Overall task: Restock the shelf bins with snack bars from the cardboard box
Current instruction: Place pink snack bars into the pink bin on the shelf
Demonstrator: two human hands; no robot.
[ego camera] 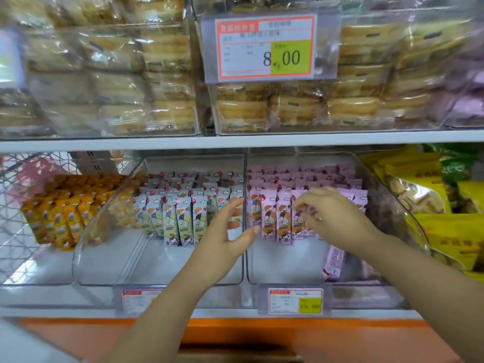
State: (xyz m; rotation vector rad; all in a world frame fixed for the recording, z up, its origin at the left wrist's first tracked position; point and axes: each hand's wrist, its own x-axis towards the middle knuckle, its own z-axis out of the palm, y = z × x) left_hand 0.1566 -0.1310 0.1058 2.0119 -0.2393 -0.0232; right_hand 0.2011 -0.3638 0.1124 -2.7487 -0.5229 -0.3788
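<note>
My left hand (pixel 222 237) is open, and my right hand (pixel 337 218) pinches a pink bar (pixel 298 218). The bins (pixel 282 265) look only half full, so I think many more bars must go in.

A white shelf board (pixel 235 142) is seen running across; wrapped pastries (pixel 243 108) are stacked above it, an orange panel (pixel 288 334) is shown below, wire mesh (pixel 15 205) at its left edge.

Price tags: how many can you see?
3. Large tag on the upper bin; left lower tag under the white bars; right lower tag under the pink bars. Others may be hidden.
</note>
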